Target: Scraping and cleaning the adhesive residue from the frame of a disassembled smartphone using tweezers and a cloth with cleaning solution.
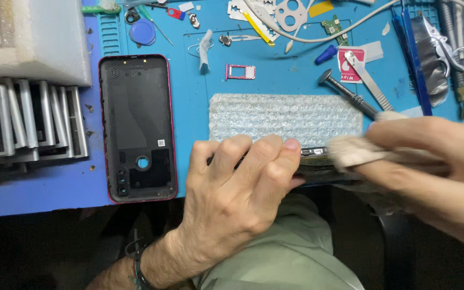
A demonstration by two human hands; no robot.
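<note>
The phone body (312, 153) is lying lengthwise along the desk (55, 188) edge; my left hand (232, 182) fingers are clamping it while my right hand (430, 156) fingers are pinching a cloth (350, 150) against its right end.

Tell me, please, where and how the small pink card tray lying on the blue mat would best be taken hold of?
Probably pinch the pink card tray by its two long edges, coming straight down from above. It lies flat on the blue mat as a thin open frame, with bare mat on both long sides, so fingertips can close across its narrow width.

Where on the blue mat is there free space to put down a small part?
Bare mat lies between the pink tray, bubble wrap and screwdriver; also between the back cover and bubble wrap. The top edge and right side are crowded with tools.
</note>
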